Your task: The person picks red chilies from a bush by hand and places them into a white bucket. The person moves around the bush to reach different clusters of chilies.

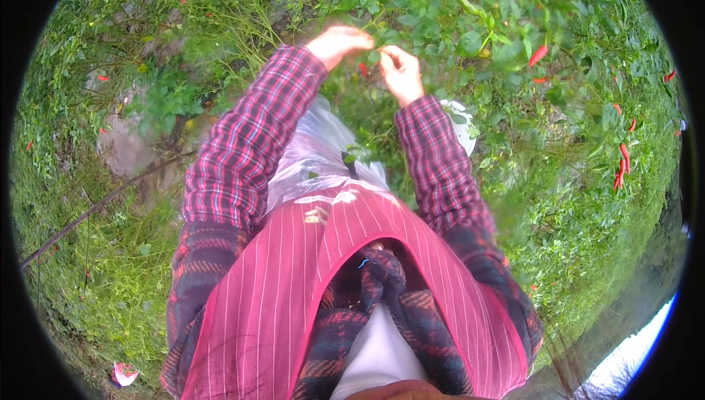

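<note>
My left hand (341, 44) reaches into the chili pepper plants (407, 20), its fingers stretched toward the right and overexposed. Close beside it, my right hand (401, 72) has its thumb and fingers curled together at the tips. The fingertips of both hands come close together among thin green stems, and whatever lies between them is too small and blurred to make out. A red chili pepper (362, 69) hangs just below the gap between the hands. Partly behind my right sleeve stands a white bucket (464, 127).
Red chilies (624, 157) hang on plants at the right, and another red chili (538, 56) is nearer. A green chili (467, 0) grows above. Clear plastic sheeting (325, 141) covers my lower body below the apron (286, 268). A thin dark pole (104, 201) slants across the left.
</note>
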Motion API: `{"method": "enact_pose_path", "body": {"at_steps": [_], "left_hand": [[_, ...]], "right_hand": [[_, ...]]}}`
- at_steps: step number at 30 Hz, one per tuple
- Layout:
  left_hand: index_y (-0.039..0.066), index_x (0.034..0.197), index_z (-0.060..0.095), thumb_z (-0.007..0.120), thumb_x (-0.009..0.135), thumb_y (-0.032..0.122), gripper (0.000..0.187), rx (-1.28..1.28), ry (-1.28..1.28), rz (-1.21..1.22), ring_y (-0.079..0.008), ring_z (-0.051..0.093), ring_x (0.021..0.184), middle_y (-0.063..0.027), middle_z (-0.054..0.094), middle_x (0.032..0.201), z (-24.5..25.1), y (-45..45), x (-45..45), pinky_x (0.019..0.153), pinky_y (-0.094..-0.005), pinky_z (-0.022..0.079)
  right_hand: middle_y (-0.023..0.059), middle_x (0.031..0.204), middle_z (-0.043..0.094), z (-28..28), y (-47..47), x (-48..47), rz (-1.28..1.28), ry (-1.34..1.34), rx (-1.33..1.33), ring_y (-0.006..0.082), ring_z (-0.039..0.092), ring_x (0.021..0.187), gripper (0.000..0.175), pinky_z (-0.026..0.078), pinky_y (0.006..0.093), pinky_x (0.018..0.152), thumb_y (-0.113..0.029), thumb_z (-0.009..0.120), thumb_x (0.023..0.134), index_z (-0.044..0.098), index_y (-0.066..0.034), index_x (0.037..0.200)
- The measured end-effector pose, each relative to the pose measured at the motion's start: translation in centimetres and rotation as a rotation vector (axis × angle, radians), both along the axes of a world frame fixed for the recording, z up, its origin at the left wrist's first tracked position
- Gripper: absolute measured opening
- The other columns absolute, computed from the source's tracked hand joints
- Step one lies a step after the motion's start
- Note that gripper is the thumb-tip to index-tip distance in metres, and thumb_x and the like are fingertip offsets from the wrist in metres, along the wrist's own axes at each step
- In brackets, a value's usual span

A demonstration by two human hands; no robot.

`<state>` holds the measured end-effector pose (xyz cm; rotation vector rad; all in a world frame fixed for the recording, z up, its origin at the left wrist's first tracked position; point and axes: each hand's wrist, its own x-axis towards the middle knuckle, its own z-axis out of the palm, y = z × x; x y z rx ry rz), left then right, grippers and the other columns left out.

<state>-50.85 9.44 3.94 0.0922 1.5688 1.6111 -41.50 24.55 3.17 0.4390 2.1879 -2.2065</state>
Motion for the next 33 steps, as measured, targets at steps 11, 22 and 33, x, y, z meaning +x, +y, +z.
{"method": "enact_pose_path", "body": {"at_steps": [11, 22, 33], "left_hand": [[0.001, 0.087, 0.062, 0.066, 0.078, 0.021, 0.023, -0.551, 0.543, -0.112, -0.0185, 0.057, 0.073, -0.0094, 0.061, 0.08, -0.5, 1.5, 0.7, 0.068, -0.0327, 0.046], [-0.004, 0.103, 0.056, 0.066, 0.079, 0.027, 0.04, -0.294, -0.031, 0.145, -0.0236, 0.049, 0.105, -0.0143, 0.056, 0.109, 0.9, 2.7, 1.0, 0.092, -0.035, 0.035], [-0.002, 0.112, 0.051, 0.065, 0.081, 0.03, 0.047, -0.131, -0.098, 0.155, -0.0218, 0.048, 0.103, -0.0151, 0.052, 0.116, 0.7, 1.5, 1.0, 0.093, -0.0353, 0.035]], "right_hand": [[0.0018, 0.069, 0.061, -0.7, 0.6, -0.4, 0.174, -0.094, 0.186, 0.0081, 0.053, 0.06, 0.014, 0.043, 0.0224, 0.055, -0.006, 0.049, 0.086, 0.062, 0.001, 0.089], [0.0071, 0.077, 0.061, -2.6, 1.8, -0.8, -0.042, -0.325, -0.211, 0.0131, 0.056, 0.062, 0.014, 0.043, 0.0252, 0.05, -0.014, 0.047, 0.087, 0.057, -0.0046, 0.089], [-0.0003, 0.072, 0.056, 0.4, 1.7, 0.1, 0.311, -0.303, -0.158, 0.0074, 0.052, 0.064, 0.016, 0.041, 0.0202, 0.055, -0.019, 0.055, 0.086, 0.056, -0.0036, 0.09]]}}
